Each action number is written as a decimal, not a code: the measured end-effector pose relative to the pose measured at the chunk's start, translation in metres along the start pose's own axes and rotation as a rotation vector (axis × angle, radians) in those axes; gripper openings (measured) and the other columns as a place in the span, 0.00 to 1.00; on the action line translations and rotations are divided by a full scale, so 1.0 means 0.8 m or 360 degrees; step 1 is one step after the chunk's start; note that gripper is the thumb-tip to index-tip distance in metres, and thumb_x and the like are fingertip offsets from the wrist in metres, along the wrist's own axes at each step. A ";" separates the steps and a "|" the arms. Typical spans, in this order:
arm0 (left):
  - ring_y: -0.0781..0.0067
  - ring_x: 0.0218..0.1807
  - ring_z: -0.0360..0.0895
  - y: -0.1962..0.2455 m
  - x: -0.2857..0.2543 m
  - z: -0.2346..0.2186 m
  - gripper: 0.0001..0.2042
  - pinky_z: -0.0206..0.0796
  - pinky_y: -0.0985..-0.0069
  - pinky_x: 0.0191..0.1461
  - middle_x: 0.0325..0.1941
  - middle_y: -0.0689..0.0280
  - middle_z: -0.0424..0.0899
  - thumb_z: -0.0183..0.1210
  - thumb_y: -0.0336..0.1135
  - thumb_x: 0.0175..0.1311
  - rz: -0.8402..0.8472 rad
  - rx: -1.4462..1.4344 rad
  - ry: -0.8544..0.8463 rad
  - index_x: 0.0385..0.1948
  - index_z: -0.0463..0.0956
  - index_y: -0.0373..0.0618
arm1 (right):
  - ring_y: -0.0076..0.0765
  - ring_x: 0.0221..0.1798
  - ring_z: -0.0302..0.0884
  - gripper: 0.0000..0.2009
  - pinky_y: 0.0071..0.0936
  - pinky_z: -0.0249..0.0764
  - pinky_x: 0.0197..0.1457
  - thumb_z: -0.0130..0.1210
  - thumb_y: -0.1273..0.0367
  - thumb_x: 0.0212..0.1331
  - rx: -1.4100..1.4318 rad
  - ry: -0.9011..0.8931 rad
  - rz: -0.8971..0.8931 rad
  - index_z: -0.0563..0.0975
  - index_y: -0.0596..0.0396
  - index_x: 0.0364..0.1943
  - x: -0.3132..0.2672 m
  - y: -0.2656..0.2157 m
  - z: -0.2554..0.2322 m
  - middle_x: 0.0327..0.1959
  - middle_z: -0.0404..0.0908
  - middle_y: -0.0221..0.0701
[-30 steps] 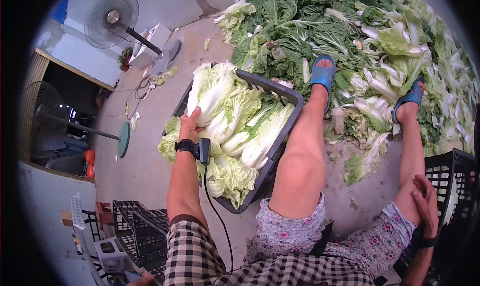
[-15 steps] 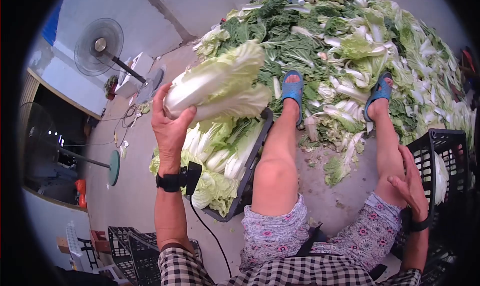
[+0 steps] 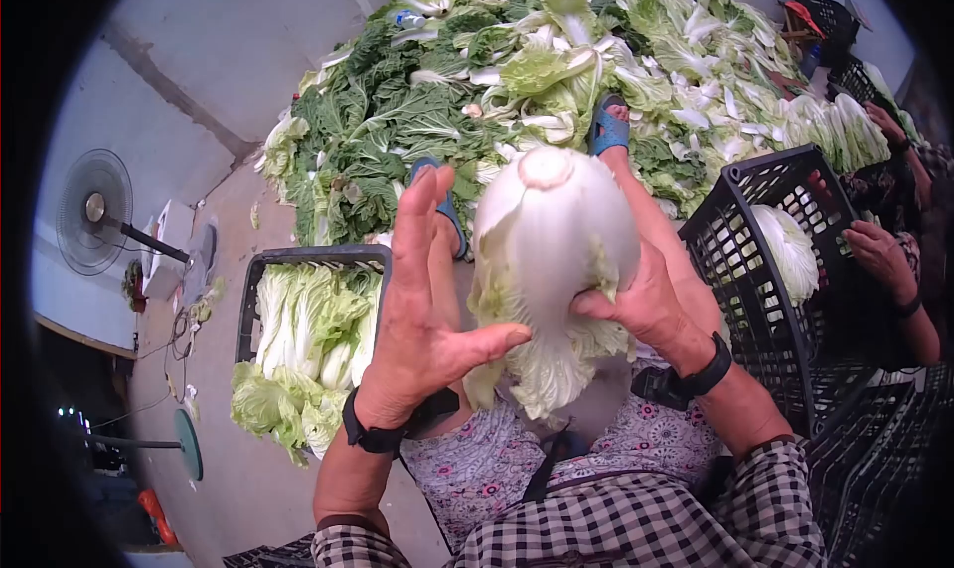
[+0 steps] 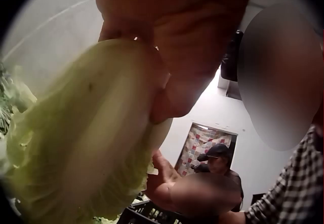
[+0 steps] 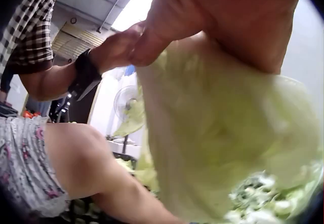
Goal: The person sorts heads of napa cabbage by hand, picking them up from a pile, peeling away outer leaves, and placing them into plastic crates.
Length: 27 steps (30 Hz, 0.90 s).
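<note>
A Chinese cabbage (image 3: 556, 250) is held up in front of my knees, its pale cut base uppermost and its frilly leaves hanging down. My right hand (image 3: 656, 305) grips it from the right side, thumb pressed on the front leaves. Close by its left side is my left hand (image 3: 415, 315), fingers straight and spread upward, the thumb reaching across the leaves in the head view. The right wrist view shows the right thumb (image 5: 152, 46) over the leaves, with the fingers hidden behind. Several cabbages (image 3: 298, 320) lie in the dark crate (image 3: 318, 255) at the left.
A big heap of loose leaves (image 3: 447, 111) covers the floor beyond my feet. A black lattice crate (image 3: 740, 270) with a cabbage (image 3: 785, 255) inside stands at the right. Beside it another person's hand (image 3: 879, 260) shows. At the left is a standing fan (image 3: 94, 208).
My left hand has lifted the cabbage out of the left crate, swung it rightward and loosened its fingers. The right hand has left my knee and now holds the cabbage. The view has turned right.
</note>
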<state>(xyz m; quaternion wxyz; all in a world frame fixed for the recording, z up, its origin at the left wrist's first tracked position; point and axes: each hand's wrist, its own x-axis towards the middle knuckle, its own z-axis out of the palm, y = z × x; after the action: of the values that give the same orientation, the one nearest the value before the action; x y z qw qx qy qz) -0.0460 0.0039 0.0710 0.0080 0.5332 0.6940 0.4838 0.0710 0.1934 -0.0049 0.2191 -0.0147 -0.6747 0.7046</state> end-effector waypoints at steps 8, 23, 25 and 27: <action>0.71 0.59 0.68 -0.006 -0.042 0.068 0.38 0.59 0.72 0.64 0.59 0.62 0.69 0.66 0.36 0.50 -0.1157 -0.1378 0.0226 0.63 0.56 0.37 | 0.35 0.65 0.60 0.54 0.33 0.56 0.68 0.74 0.54 0.34 0.0441 -0.0052 0.0058 0.53 0.59 0.66 -0.003 -0.006 -0.005 0.62 0.64 0.38; 0.67 0.65 0.61 -0.024 -0.062 0.076 0.51 0.55 0.70 0.65 0.63 0.60 0.62 0.65 0.63 0.46 -0.0945 -0.0850 -0.0089 0.66 0.49 0.39 | 0.27 0.57 0.69 0.40 0.27 0.64 0.62 0.69 0.74 0.43 0.0470 0.0216 0.0471 0.59 0.61 0.63 -0.043 -0.002 -0.018 0.55 0.72 0.33; 0.67 0.63 0.63 -0.020 -0.057 0.066 0.46 0.58 0.69 0.63 0.60 0.60 0.67 0.64 0.60 0.48 -0.1111 -0.0973 -0.0263 0.64 0.55 0.39 | 0.27 0.57 0.68 0.41 0.27 0.63 0.63 0.69 0.74 0.43 0.0257 0.0305 0.0451 0.58 0.61 0.63 -0.040 -0.037 -0.042 0.55 0.71 0.33; 0.68 0.56 0.71 -0.029 -0.061 0.056 0.30 0.61 0.71 0.60 0.52 0.57 0.74 0.62 0.47 0.56 -0.1037 -0.1005 -0.0288 0.55 0.65 0.35 | 0.28 0.55 0.71 0.39 0.27 0.69 0.59 0.68 0.76 0.43 0.0118 0.0400 0.0339 0.60 0.61 0.62 -0.046 -0.028 -0.081 0.56 0.71 0.34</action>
<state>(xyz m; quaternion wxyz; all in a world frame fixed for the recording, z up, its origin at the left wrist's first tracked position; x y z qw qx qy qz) -0.0181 -0.0017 0.0071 0.3823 0.2990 0.6404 0.5953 0.1311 0.2427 0.0009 0.2262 -0.1660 -0.6102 0.7409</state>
